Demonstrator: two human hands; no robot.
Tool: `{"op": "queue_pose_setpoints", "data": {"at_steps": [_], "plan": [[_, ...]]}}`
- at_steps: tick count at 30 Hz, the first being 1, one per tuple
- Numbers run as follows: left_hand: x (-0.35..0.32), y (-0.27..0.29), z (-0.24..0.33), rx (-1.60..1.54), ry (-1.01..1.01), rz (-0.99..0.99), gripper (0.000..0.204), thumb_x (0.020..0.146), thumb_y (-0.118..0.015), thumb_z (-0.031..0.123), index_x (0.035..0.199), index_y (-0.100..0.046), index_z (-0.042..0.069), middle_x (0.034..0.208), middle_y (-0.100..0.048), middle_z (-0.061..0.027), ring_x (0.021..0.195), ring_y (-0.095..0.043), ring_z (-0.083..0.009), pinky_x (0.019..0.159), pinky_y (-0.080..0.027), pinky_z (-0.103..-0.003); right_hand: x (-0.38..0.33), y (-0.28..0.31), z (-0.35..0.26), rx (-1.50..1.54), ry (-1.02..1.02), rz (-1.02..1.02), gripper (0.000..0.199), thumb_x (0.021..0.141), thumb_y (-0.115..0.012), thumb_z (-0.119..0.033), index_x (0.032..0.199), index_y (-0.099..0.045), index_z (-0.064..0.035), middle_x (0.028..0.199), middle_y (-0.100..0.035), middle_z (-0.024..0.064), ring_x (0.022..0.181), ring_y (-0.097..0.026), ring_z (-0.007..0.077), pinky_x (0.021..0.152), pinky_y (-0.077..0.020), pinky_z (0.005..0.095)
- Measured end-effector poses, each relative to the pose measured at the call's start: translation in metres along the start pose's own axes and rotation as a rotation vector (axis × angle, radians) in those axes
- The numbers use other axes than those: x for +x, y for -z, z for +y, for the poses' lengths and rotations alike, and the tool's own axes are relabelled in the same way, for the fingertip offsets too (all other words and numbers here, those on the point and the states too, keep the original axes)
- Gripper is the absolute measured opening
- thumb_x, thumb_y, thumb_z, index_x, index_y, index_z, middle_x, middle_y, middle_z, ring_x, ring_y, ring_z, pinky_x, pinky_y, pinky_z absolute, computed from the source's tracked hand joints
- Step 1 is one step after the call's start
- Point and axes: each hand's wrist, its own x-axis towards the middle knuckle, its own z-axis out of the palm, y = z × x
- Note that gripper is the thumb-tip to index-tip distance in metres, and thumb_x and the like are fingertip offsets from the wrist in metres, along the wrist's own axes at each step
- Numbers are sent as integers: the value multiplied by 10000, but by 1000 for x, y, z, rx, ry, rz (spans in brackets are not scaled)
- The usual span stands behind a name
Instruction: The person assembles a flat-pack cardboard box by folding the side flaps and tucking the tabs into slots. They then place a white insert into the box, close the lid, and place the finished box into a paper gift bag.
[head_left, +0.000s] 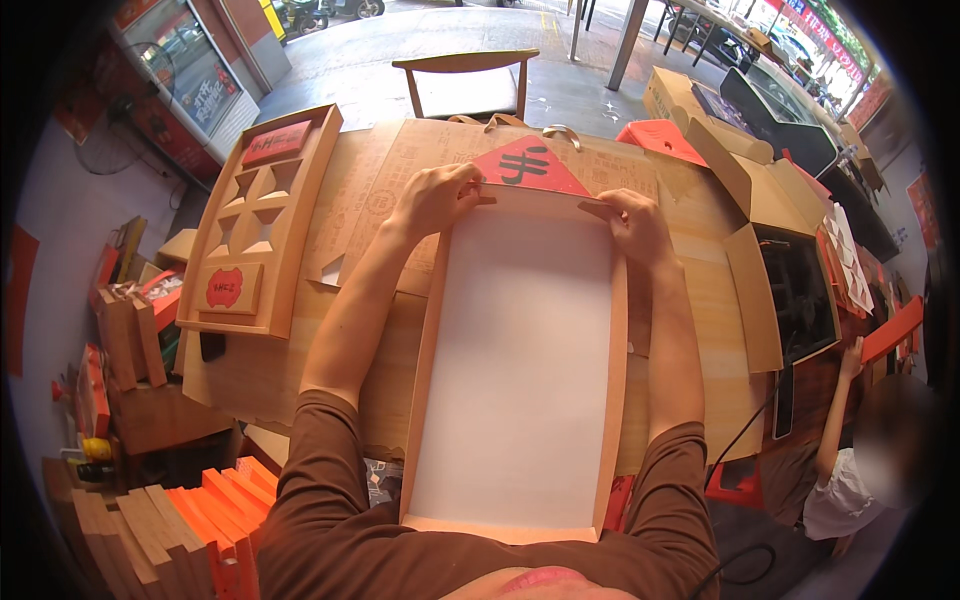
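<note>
In front of me lies a long, shallow cardboard box (522, 370) with a white inside and brown side walls, its near end against my body. At its far end a red triangular flap (535, 165) with black brushed marks sticks up. My left hand (440, 200) is closed on the box's far left corner, by a small brown tab. My right hand (636, 226) grips the far right corner, its fingers closed by a similar tab. Both forearms run along the outside of the box's long walls.
A cardboard tray (318, 190) with cutouts and red-labelled pieces stands at left on the wooden table (720, 345). At right is an open carton (752, 300). Stacked orange and brown strips (215, 510) sit lower left. A chair (468, 85) stands beyond; another person (845, 490) is at right.
</note>
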Motion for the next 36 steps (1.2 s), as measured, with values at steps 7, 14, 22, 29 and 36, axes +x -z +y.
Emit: {"op": "queue_pose_setpoints", "data": {"at_steps": [7,14,22,29,36], "plan": [[1,1,-3,42,-10,-34,168,927,-747,176,1066,-727,84,983,-799,-105,894,-776,-306,792,-611,-425,-2,-7,12,162,-234,-66,251,910,-728,55,1143,-791,-12,1075,-789,96,942,-743,184,772,-585,326],[1,0,-5,23,5,-34,154,937,-744,183,1052,-731,81,983,-798,-119,895,-773,-322,796,-611,-439,-4,-3,8,52,-34,7,235,919,-820,-99,1144,-791,-39,1050,-704,54,853,-683,159,748,-554,302],[0,3,-4,-9,35,-34,154,942,-758,185,1048,-742,73,1003,-790,-151,917,-769,-359,816,-615,-449,-2,33,11,102,-395,-67,216,892,-832,-159,1059,-822,-21,823,-713,40,726,-646,102,675,-544,291],[2,4,-1,-25,58,-48,158,951,-752,187,1054,-743,67,1005,-792,-161,924,-770,-364,824,-614,-454,-10,25,17,195,-379,-59,155,890,-804,-102,982,-838,17,795,-801,104,686,-690,99,645,-551,284],[0,4,-2,-15,45,-55,160,968,-731,195,1056,-734,62,975,-802,-138,916,-776,-331,821,-608,-448,-1,24,-18,-146,-147,-151,144,891,-791,-172,954,-842,-52,836,-788,142,720,-761,256,688,-595,370]]}}
